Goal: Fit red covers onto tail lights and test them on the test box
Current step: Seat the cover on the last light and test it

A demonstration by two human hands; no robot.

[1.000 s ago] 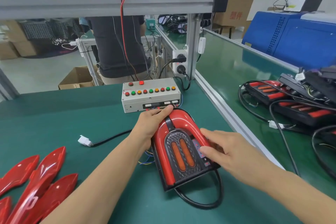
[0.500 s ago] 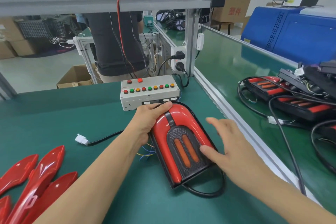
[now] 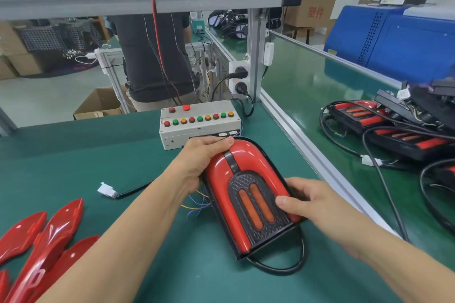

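step: seat cover (image 3: 219, 167) on light (image 3: 261, 206) | left grip (image 3: 197, 162) clamps top, right grip (image 3: 312, 206) clamps side — press evenly until flush, keep cable (image 3: 278, 268) unpinched

Your single head camera looks forward and down from close above the green table (image 3: 73, 155), with your left hand (image 3: 197, 162) and right hand (image 3: 317, 206) near the centre and the test box (image 3: 199, 128) just beyond.

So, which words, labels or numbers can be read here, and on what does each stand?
"塑件", red print on the cardboard box at the back.
Red marks on the test box near its buttons: too small to read.
Yellow sticker on the blue machine: blurred.
Nothing else is readable.
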